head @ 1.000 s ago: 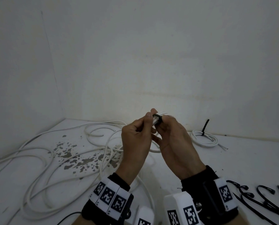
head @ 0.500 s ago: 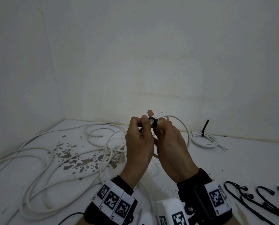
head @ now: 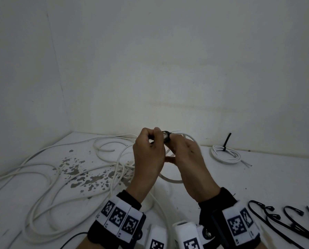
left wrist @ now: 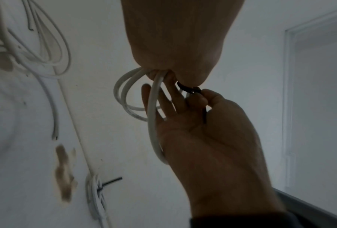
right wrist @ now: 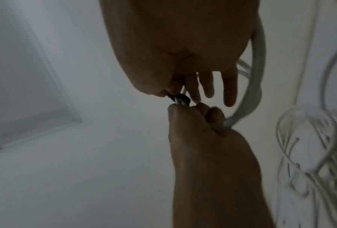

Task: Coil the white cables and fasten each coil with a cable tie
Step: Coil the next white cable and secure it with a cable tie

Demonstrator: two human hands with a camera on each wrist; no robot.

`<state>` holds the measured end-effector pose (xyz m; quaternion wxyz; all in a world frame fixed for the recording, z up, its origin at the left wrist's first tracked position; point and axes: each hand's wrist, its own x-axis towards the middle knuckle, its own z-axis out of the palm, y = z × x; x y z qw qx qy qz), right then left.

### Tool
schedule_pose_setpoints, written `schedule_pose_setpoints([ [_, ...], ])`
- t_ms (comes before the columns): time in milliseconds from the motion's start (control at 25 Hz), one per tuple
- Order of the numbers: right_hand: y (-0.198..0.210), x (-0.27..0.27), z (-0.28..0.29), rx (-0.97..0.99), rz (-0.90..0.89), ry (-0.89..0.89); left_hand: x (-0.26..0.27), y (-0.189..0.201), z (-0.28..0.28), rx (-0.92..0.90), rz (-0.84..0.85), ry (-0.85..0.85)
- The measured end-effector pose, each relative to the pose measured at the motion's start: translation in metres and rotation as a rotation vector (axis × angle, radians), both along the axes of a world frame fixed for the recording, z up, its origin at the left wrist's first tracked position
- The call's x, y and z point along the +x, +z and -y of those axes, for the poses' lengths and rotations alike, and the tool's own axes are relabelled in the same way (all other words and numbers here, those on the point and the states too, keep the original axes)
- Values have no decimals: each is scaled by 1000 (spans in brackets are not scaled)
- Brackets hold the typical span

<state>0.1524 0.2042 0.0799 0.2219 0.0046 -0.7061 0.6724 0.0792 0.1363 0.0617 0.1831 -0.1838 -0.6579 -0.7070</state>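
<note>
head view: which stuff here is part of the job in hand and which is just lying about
In hand:
- left hand
- right hand
- coil
- black tie

Lying about:
- tied coil
- loose cables
- spare ties
- dark stains

Since 1.0 s ago your two hands shift left and sit slightly lower in the head view. Your left hand now closes more tightly: fingers curl into a fist over the bundle, where earlier they stood straighter. Your right hand moves in beside it, knuckles nearly touching. The black cable tie loop, seen at your right fingertips before, now sits between both hands and looks smaller around the white cable coil. A loop of that coil now arcs out past the right hand; 1.0 s ago it was hidden.
</note>
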Motion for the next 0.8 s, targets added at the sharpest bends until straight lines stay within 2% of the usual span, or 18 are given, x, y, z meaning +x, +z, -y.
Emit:
schedule_pose_setpoints([
  [80,3,1,-5,192,86,-85,-5,0,6,-49,-63,34],
  [160,6,3,-11,253,175,-88,-11,-1,10,-101,-107,64],
  [200,8,3,-13,192,212,-36,-12,-2,11,-126,-123,76],
  [320,14,6,-18,-153,317,160,-16,-6,12,-192,-212,103],
  [400,17,7,-20,-309,366,193,-17,-7,12,-211,-264,109],
  [640,18,7,-8,-287,312,65,-12,-2,11,-162,-291,105],
  [800,15,5,0,-410,303,46,-9,-3,11,-132,-325,127],
])
